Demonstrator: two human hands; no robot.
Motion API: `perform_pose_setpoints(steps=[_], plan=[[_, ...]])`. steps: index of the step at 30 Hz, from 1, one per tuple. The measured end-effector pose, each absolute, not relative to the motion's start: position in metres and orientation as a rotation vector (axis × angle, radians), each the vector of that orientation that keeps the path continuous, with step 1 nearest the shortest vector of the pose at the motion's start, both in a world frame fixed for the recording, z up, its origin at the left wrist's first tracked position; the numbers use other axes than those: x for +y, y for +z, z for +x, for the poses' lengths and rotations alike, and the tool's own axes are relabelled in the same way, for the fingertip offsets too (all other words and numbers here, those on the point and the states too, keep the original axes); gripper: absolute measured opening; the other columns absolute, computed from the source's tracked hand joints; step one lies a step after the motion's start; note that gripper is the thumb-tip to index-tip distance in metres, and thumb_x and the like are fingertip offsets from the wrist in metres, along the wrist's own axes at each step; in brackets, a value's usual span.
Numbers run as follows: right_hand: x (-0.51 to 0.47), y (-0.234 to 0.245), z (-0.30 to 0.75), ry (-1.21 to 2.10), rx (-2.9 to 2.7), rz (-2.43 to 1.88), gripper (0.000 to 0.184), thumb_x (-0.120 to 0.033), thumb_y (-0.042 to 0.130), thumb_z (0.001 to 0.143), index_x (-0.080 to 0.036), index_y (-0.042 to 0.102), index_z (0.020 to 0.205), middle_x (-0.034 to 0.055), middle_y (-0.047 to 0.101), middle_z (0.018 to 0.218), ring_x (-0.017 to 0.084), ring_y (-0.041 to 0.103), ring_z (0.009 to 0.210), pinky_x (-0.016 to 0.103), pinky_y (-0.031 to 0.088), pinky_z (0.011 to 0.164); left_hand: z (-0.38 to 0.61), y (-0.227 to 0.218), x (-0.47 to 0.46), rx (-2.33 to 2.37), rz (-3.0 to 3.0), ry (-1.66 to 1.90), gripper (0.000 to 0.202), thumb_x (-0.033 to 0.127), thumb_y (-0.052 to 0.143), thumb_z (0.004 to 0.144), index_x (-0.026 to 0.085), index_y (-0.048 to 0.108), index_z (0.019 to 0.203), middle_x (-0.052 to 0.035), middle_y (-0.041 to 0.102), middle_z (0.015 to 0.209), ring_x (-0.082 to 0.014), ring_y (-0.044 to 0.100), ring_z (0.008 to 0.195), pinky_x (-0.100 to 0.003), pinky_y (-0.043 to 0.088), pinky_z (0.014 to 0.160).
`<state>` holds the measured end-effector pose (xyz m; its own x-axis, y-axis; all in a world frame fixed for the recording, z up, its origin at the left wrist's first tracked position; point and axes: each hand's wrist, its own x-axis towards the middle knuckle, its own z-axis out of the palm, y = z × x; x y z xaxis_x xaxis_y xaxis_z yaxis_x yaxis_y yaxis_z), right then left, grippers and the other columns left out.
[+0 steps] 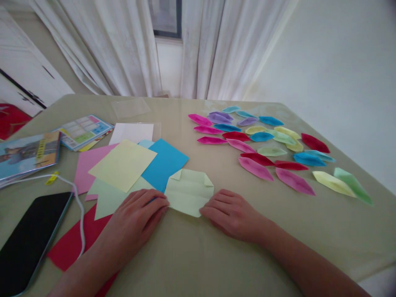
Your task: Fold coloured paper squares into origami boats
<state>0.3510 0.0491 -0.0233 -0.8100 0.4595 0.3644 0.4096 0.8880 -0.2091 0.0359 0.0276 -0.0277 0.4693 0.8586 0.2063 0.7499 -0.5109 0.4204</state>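
A light green sheet of folding paper (189, 193) lies on the table between my two hands. Its two far corners are folded inward, and faint creases cross its middle. My left hand (140, 212) has its fingers pressed together on the sheet's near left corner. At the near right corner, the closed fingers of my right hand (230, 212) pinch the edge. Just beyond my left hand lie loose square sheets: a pale yellow one (123, 165), a blue one (165, 161), a pink one (89, 163) and a red one (72, 245), partly under my left forearm.
Several folded paper boat-like shapes (260, 167) in many colours cover the table's right side. To the left are a black-screened phone (34, 239), a white cable (82, 214), a book (31, 154) and printed cards (83, 131). White curtains (204, 49) hang behind the table.
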Motion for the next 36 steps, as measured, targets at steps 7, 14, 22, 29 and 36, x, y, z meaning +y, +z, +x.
perform_pose_setpoints(steps=[7, 14, 22, 29, 36], plan=[[0.046, -0.023, 0.347, 0.968, -2.101, -1.112, 0.017, -0.022, 0.062, 0.103, -0.019, 0.068, 0.119, 0.0020, 0.075, 0.088, 0.014, 0.070, 0.073, 0.024, 0.054, 0.069, 0.051, -0.019, 0.023, 1.394, 2.136, 0.638, 0.031, 0.039, 0.045, 0.112, 0.024, 0.065, 0.094, -0.0012, 0.073, 0.088, -0.0187, 0.072, 0.080, -0.028, 0.057, 0.069], [0.048, -0.029, 0.342, 0.946, -2.033, -1.322, 0.018, -0.024, 0.061, 0.106, -0.019, 0.066, 0.122, 0.0020, 0.076, 0.091, 0.016, 0.071, 0.079, 0.026, 0.053, 0.071, 0.057, -0.040, 0.017, 1.557, 2.129, 0.618, 0.026, 0.043, 0.049, 0.110, 0.025, 0.068, 0.114, -0.0012, 0.076, 0.086, -0.0211, 0.074, 0.075, -0.031, 0.057, 0.066], [0.047, -0.037, 0.342, 0.637, -2.236, -1.333, 0.015, -0.020, 0.066, 0.104, -0.018, 0.068, 0.119, 0.0075, 0.072, 0.104, 0.022, 0.070, 0.092, 0.035, 0.057, 0.086, 0.063, -0.047, 0.014, 1.628, 2.307, 0.638, 0.024, 0.044, 0.051, 0.110, 0.025, 0.067, 0.113, -0.0044, 0.070, 0.103, -0.0247, 0.072, 0.096, -0.038, 0.058, 0.083], [0.049, -0.034, 0.342, 0.693, -2.293, -1.370, 0.016, -0.022, 0.067, 0.105, -0.020, 0.069, 0.120, 0.0093, 0.070, 0.114, 0.025, 0.068, 0.106, 0.038, 0.055, 0.096, 0.064, -0.044, 0.018, 1.593, 2.083, 0.576, 0.022, 0.044, 0.054, 0.106, 0.025, 0.065, 0.103, -0.0045, 0.068, 0.100, -0.0267, 0.067, 0.094, -0.041, 0.055, 0.084], [0.050, -0.027, 0.343, 0.897, -2.150, -1.286, 0.010, -0.029, 0.071, 0.102, -0.020, 0.072, 0.106, 0.0063, 0.068, 0.105, 0.022, 0.063, 0.096, 0.033, 0.049, 0.085, 0.066, -0.032, 0.016, 1.471, 1.699, 0.660, 0.022, 0.043, 0.059, 0.104, 0.024, 0.068, 0.107, -0.0005, 0.066, 0.086, -0.0212, 0.063, 0.078, -0.032, 0.050, 0.071]])
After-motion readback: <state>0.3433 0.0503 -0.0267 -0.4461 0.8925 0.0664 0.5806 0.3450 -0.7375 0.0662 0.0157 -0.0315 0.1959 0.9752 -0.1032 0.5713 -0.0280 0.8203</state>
